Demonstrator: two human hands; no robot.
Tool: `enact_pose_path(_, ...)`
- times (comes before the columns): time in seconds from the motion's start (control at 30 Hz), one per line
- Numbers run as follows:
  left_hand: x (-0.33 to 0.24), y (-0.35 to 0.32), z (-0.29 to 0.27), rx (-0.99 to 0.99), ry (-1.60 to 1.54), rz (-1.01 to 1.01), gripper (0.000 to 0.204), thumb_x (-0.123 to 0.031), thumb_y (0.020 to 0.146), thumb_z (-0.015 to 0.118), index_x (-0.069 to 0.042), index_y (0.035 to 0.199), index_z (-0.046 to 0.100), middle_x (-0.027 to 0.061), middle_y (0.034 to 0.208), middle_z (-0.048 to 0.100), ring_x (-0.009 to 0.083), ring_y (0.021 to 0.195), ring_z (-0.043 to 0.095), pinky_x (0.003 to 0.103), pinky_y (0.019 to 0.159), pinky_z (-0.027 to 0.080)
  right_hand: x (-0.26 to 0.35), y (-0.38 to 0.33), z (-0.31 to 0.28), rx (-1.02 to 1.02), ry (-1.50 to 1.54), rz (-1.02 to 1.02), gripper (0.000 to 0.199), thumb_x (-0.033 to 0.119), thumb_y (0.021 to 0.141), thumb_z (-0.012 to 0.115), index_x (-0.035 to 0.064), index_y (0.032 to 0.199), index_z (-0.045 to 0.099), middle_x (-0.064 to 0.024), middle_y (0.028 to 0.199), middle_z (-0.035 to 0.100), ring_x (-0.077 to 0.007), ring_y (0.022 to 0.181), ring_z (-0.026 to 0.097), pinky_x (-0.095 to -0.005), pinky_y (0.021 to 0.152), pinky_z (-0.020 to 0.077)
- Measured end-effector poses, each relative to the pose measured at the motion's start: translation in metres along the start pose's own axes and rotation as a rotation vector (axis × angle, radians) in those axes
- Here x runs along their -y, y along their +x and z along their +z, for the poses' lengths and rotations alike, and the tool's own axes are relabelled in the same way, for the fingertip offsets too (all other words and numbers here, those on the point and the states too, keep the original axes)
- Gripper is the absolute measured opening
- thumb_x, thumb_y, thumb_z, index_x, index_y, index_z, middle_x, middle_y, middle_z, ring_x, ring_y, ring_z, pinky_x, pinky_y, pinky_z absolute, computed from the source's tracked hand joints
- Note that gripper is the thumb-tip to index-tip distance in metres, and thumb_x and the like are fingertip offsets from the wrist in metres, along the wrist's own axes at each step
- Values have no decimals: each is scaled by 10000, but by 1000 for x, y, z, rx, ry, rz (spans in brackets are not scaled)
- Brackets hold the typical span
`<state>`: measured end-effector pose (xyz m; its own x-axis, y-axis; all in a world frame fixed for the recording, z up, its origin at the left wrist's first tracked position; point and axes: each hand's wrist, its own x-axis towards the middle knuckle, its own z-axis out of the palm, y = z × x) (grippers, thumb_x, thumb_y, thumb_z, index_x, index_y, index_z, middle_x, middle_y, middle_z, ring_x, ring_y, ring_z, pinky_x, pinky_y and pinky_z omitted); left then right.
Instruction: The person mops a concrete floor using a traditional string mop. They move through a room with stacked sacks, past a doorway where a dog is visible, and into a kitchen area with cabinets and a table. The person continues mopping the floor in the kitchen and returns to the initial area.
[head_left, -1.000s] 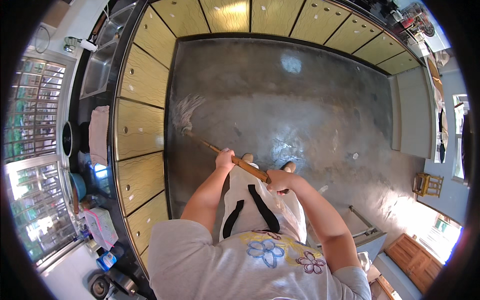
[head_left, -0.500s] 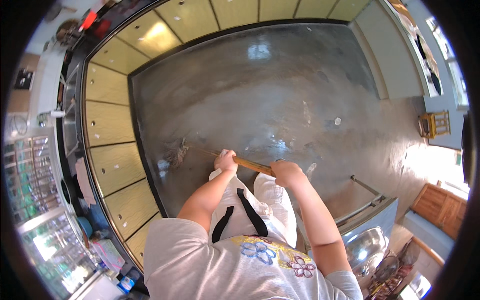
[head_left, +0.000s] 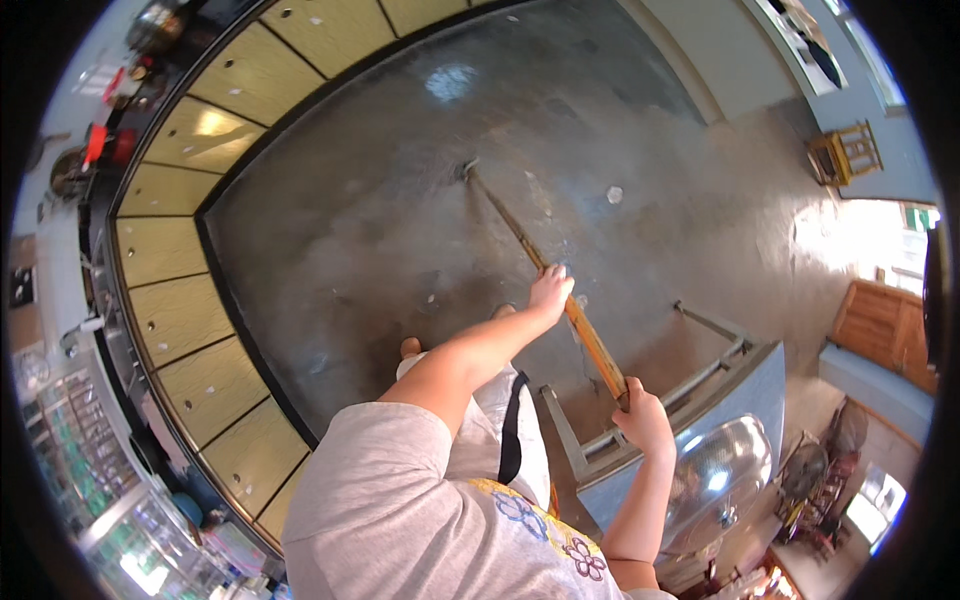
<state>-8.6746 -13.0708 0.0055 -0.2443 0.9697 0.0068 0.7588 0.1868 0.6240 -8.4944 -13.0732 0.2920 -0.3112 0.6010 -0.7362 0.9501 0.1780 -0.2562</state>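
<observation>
A mop with a long wooden handle slants across the floor in front of me. Its stringy head rests on the grey floor farther out, small and dark at this distance. My left hand is wrapped round the middle of the handle. Near the handle's upper end, by the metal-framed table, my right hand is closed round it.
Yellow cabinets line the left and far sides. Close on my right stands a table frame with a perforated metal dome. A small wooden chair is far right. A pale scrap lies on the floor.
The mop head has swept from the left near the cabinets to farther out and rightward. Both hands have moved right, the handle now steeper, and my body has turned.
</observation>
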Motion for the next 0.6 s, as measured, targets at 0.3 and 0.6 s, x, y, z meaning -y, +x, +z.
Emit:
enact_pose_path(0.3, 11, 45, 20, 254, 34, 467, 247, -160, 535, 761, -138, 686, 566, 45, 824, 564, 251, 898, 558, 365, 826, 456, 60, 25, 53, -26, -643, 151, 848, 61, 747, 621, 124, 1448, 149, -141, 1026, 543, -237, 751, 666, -319, 631, 552)
enact_pose_path(0.6, 37, -68, -62, 243, -11, 283, 209, -228, 552, 754, -147, 669, 600, 59, 776, 588, 266, 841, 587, 375, 750, 484, 81, -36, 93, 42, -479, -110, 813, -14, 713, 532, 142, 1441, 205, -193, 893, 615, -325, 793, 634, -396, 695, 523)
